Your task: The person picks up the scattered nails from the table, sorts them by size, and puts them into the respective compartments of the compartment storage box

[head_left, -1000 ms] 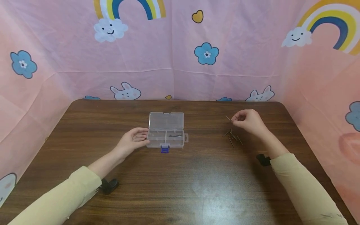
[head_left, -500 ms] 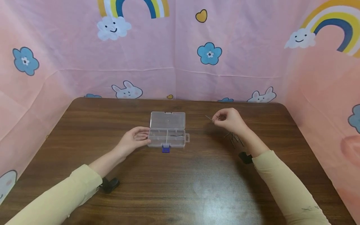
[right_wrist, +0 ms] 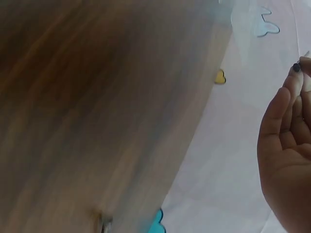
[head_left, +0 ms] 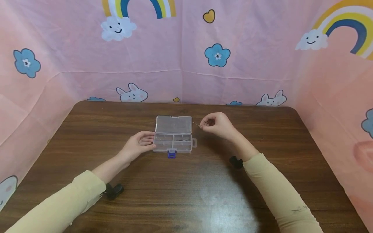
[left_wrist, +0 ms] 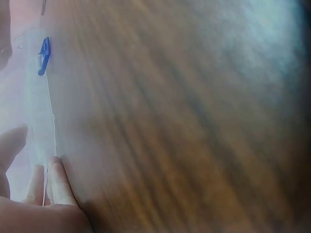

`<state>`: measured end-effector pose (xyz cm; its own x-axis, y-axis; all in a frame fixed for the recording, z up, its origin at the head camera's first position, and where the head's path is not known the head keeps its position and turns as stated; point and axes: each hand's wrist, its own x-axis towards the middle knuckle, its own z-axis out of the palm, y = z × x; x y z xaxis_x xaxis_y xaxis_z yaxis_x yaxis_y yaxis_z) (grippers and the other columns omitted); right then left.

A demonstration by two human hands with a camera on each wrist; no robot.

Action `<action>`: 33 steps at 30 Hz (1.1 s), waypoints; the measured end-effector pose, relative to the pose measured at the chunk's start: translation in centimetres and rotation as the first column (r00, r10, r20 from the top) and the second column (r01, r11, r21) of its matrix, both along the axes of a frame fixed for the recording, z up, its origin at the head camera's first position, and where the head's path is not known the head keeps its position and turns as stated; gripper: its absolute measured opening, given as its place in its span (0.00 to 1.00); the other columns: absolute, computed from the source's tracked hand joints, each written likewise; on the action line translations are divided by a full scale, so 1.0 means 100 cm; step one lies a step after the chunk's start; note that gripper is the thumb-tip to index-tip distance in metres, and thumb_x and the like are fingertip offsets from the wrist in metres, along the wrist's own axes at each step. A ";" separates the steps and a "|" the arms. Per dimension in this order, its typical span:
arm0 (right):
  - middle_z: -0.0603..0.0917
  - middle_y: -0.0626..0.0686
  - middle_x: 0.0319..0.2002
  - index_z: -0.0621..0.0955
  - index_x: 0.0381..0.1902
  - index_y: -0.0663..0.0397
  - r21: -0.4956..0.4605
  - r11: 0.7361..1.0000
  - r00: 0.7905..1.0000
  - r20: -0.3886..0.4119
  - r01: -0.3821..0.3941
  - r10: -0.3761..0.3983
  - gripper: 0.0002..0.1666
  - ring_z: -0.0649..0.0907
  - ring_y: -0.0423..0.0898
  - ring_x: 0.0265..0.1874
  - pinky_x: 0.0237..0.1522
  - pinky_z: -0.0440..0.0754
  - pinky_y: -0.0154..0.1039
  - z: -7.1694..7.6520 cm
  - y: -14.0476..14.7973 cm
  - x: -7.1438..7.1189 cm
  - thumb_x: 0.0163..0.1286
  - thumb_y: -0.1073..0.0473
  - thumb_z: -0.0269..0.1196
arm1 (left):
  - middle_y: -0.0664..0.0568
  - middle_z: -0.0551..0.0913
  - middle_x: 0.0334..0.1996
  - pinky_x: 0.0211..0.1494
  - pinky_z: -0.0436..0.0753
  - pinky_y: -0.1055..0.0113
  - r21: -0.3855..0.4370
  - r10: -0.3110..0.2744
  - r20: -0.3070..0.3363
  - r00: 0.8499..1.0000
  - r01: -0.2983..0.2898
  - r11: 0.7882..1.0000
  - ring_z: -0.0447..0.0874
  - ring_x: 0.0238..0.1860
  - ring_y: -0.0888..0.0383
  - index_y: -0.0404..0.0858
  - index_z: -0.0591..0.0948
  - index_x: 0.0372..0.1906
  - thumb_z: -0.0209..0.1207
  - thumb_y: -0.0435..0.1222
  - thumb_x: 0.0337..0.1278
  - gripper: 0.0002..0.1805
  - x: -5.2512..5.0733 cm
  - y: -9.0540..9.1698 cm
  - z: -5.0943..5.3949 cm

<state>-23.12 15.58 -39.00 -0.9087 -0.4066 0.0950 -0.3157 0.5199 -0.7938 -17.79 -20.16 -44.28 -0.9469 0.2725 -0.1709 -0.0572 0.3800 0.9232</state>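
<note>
A clear divided box (head_left: 163,150) lies with its lid (head_left: 174,124) swung back and its blue latch (head_left: 172,154) facing the near side. Several thin nails (head_left: 183,140) are in its back right compartment. My left hand (head_left: 136,145) grips the box's left end between thumb and fingers; the left wrist view shows fingers of this hand (left_wrist: 39,213) along the box wall (left_wrist: 41,111). Just right of the lid, my right hand (head_left: 218,124) pinches one thin nail (head_left: 196,124) by its end, above the table, its free end pointing left.
A small thin piece (head_left: 262,139) lies on the brown table (head_left: 140,200) beyond my right forearm. Blurred small items (right_wrist: 103,223) show low in the right wrist view. Patterned pink cloth (head_left: 192,87) stands behind and beside the table. Black wrist devices hang under both wrists.
My right hand has moved left with the pinched nail, from above the loose nails to beside the lid. The forearm now hides most of that pile. My left hand keeps its grip.
</note>
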 end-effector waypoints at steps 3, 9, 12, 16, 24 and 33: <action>0.90 0.54 0.32 0.90 0.35 0.60 -0.013 1.000 1.000 0.006 -0.023 0.023 0.03 0.79 0.41 0.28 0.33 0.79 0.31 -0.004 -0.010 -0.001 0.67 0.68 0.70 | 0.31 0.76 0.70 0.65 0.82 0.79 0.001 -0.001 0.001 1.000 0.001 1.000 0.78 0.70 0.38 0.28 0.70 0.74 0.68 0.34 0.70 0.33 0.000 0.000 -0.001; 0.89 0.55 0.32 0.90 0.36 0.62 -0.016 0.998 0.998 0.024 -0.053 0.053 0.03 0.78 0.40 0.28 0.33 0.78 0.31 -0.011 -0.025 -0.001 0.66 0.69 0.69 | 0.32 0.76 0.71 0.69 0.82 0.72 -0.026 -0.002 0.008 1.000 0.002 1.000 0.78 0.71 0.38 0.30 0.70 0.75 0.68 0.34 0.71 0.33 -0.001 -0.001 -0.002; 0.90 0.56 0.33 0.90 0.36 0.61 -0.003 0.998 0.997 0.033 -0.069 0.069 0.03 0.79 0.40 0.29 0.35 0.79 0.31 -0.013 -0.031 0.000 0.67 0.69 0.70 | 0.32 0.76 0.71 0.70 0.82 0.70 -0.031 0.000 0.012 1.000 0.000 1.000 0.77 0.72 0.38 0.30 0.70 0.75 0.68 0.34 0.71 0.33 -0.001 -0.001 -0.002; 0.91 0.56 0.34 0.91 0.37 0.60 0.033 0.994 0.995 0.030 -0.100 0.099 0.04 0.80 0.40 0.30 0.36 0.81 0.30 -0.016 -0.038 0.000 0.68 0.69 0.70 | 0.32 0.76 0.71 0.70 0.82 0.70 -0.033 -0.003 0.006 1.000 0.003 0.999 0.77 0.71 0.37 0.30 0.70 0.75 0.68 0.35 0.71 0.33 -0.001 -0.001 -0.001; 0.92 0.53 0.36 0.90 0.35 0.57 0.122 0.982 0.989 0.018 -0.147 0.146 0.03 0.82 0.41 0.33 0.39 0.83 0.31 -0.019 -0.048 -0.001 0.67 0.67 0.70 | 0.32 0.76 0.71 0.71 0.82 0.66 -0.040 0.004 0.011 1.000 -0.003 0.999 0.77 0.72 0.38 0.31 0.70 0.75 0.68 0.35 0.71 0.33 -0.001 -0.001 -0.001; 0.91 0.51 0.35 0.90 0.34 0.54 0.238 0.956 0.981 -0.048 -0.171 0.187 0.04 0.85 0.42 0.34 0.41 0.85 0.33 -0.019 -0.051 -0.001 0.69 0.66 0.70 | 0.32 0.76 0.70 0.73 0.82 0.63 -0.056 0.012 0.011 1.000 -0.011 0.998 0.78 0.71 0.38 0.31 0.71 0.75 0.68 0.36 0.71 0.33 0.000 0.000 0.000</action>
